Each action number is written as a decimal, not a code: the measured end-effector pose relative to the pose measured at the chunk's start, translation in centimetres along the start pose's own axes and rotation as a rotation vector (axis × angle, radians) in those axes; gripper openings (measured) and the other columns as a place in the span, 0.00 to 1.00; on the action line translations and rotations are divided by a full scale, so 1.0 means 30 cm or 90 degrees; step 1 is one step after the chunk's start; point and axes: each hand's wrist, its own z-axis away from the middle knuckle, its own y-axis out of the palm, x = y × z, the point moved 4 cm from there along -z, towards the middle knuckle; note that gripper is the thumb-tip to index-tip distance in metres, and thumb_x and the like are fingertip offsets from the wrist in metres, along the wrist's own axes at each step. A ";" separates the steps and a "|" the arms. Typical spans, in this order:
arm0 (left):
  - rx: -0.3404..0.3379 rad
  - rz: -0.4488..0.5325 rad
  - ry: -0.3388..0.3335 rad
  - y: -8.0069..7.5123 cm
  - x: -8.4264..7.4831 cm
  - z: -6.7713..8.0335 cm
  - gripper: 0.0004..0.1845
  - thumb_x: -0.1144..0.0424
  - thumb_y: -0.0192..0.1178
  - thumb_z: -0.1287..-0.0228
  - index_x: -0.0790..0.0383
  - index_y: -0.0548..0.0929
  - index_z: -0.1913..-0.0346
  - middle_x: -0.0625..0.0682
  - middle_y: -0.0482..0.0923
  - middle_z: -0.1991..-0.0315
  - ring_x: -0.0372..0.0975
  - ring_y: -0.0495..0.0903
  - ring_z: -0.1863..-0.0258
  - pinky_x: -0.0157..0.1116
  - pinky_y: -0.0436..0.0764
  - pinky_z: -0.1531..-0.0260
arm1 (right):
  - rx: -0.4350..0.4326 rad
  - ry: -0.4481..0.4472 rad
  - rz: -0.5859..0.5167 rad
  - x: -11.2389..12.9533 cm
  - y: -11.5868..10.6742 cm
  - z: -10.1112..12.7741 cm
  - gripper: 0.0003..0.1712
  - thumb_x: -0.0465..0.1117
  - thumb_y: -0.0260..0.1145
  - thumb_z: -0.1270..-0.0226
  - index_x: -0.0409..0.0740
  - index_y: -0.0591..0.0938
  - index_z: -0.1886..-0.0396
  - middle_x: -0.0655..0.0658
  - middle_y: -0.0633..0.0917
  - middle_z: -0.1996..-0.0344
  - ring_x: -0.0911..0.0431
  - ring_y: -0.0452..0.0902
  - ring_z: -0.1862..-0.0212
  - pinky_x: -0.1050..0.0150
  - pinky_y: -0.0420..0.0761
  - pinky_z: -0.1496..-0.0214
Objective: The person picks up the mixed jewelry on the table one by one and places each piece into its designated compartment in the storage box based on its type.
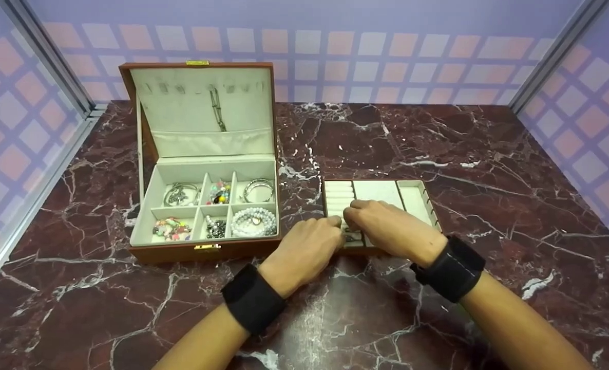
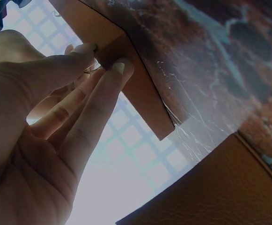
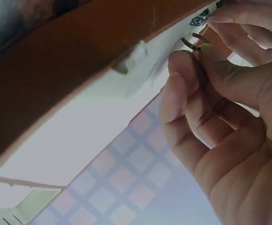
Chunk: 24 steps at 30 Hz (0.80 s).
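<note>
both hands meet over the near left corner of a small removable jewellery tray (image 1: 412,198) that lies flat on the marble tabletop (image 1: 489,169), just right of the open jewellery box (image 1: 150,246) it appears to belong to. the left hand (image 1: 304,249) has its fingers straight and resting against the tray's brown outer corner, thumb and fingertips (image 2: 119,70) touching the wall, seemingly to steady it rather than grip it. the right hand (image 1: 386,226) is curled, and the wrist view shows its thumb and forefinger pinching a thin metal ring (image 3: 195,42) right at the tray's cream ring-roll section, probably so it can be seated in or drawn out of a slot. the tray's other cream sections look bare as far as the hands allow a view. the box stands with its lid upright, a chain (image 1: 217,108) hanging inside the lid above a pocket. its six compartments hold bracelets: silvery ones at back left and back right, coloured beads in the back middle and front left, dark beads in the front middle, and a pearl bracelet (image 1: 253,221) at front right.
</note>
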 end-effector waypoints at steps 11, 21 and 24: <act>0.012 -0.005 -0.013 0.002 0.002 0.004 0.13 0.71 0.55 0.38 0.57 0.80 0.79 0.49 0.81 0.68 0.42 0.79 0.79 0.35 0.82 0.79 | -0.010 -0.012 0.069 0.024 -0.010 -0.026 0.03 0.34 0.64 0.38 0.46 0.82 0.68 0.48 0.81 0.72 0.55 0.78 0.74 0.62 0.81 0.74; 0.015 -0.017 -0.018 0.001 -0.001 0.003 0.12 0.73 0.56 0.41 0.57 0.80 0.80 0.49 0.81 0.68 0.42 0.79 0.79 0.35 0.81 0.80 | 0.007 -0.004 0.032 0.016 -0.015 -0.042 0.05 0.37 0.62 0.35 0.45 0.83 0.70 0.48 0.82 0.72 0.53 0.79 0.73 0.62 0.82 0.73; 0.015 -0.019 -0.018 0.000 -0.001 0.004 0.12 0.73 0.56 0.41 0.58 0.80 0.80 0.49 0.81 0.68 0.43 0.79 0.79 0.36 0.82 0.80 | 0.016 -0.005 0.025 0.008 -0.012 -0.050 0.05 0.36 0.61 0.34 0.44 0.83 0.68 0.48 0.83 0.72 0.54 0.80 0.73 0.62 0.83 0.71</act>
